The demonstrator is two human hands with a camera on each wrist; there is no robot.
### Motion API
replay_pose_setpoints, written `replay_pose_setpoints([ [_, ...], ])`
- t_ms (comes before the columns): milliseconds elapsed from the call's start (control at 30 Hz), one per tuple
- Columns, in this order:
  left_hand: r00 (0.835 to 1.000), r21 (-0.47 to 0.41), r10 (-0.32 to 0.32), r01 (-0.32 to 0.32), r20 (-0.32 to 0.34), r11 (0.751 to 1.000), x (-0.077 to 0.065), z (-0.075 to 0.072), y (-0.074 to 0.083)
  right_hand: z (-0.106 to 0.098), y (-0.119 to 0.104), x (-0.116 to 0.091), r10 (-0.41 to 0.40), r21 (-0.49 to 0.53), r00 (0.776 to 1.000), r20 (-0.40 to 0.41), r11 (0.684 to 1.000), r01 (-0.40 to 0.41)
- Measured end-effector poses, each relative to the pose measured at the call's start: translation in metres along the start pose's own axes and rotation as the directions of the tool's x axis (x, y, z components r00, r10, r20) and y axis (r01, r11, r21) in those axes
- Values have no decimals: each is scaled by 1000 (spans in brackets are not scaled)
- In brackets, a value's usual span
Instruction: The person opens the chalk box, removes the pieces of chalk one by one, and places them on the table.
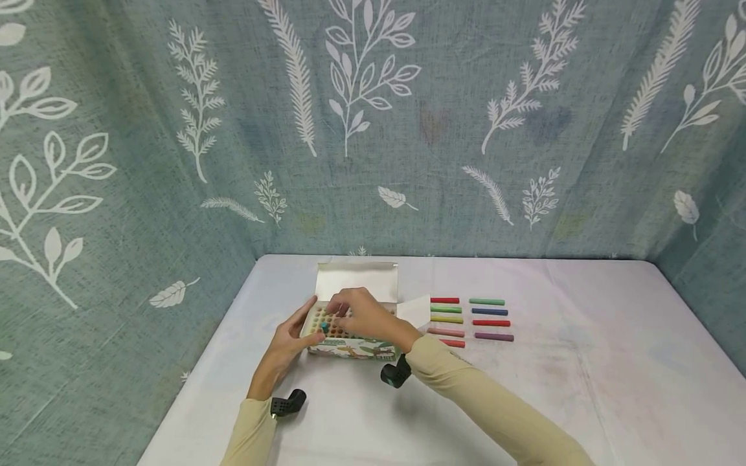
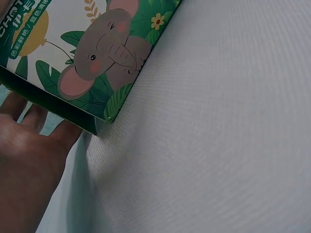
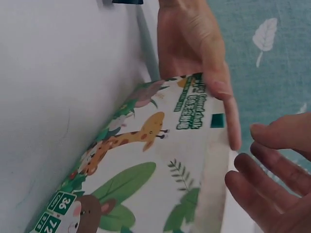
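Note:
A chalk box (image 1: 350,349) with animal pictures stands on the table with its lid up; inside is a tray of round holes. One teal chalk stick (image 1: 324,327) sticks up near its left end. My left hand (image 1: 287,340) grips that end, thumb at the front edge and fingers along the side. In the left wrist view, its fingers lie against the box's end beside the printed elephant. Over the tray is my right hand (image 1: 361,314), fingers loosely bent. The right wrist view shows its thumb and fingers (image 3: 252,189) apart, nothing visible between them.
Right of the box, several chalk sticks lie in two columns, among them a yellow stick (image 1: 447,320), a blue stick (image 1: 489,312) and a purple stick (image 1: 494,336). A side flap (image 1: 415,312) juts toward them. A leaf-patterned curtain (image 1: 373,194) hangs behind the white table (image 1: 583,375).

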State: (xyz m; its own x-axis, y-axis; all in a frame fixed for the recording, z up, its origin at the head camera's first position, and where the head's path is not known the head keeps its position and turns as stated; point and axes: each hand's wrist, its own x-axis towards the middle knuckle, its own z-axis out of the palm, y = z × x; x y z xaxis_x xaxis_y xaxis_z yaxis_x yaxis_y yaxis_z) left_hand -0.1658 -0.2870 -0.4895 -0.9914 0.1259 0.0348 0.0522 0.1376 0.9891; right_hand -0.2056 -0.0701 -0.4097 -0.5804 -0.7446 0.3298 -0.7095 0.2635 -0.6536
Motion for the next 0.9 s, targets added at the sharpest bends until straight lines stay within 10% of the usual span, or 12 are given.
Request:
replay_pose_setpoints([
  [300,998,-1,52,-52,40,999,-2,3,5,22,3,16,-38,-52,991,129,998,45],
  [567,998,13,49,-49,37,999,-6,8,23,27,5,18,-85,-227,992,91,968,103],
  [900,999,27,33,-34,28,999,-10,5,24,31,3,19,-50,-131,998,28,990,53],
])
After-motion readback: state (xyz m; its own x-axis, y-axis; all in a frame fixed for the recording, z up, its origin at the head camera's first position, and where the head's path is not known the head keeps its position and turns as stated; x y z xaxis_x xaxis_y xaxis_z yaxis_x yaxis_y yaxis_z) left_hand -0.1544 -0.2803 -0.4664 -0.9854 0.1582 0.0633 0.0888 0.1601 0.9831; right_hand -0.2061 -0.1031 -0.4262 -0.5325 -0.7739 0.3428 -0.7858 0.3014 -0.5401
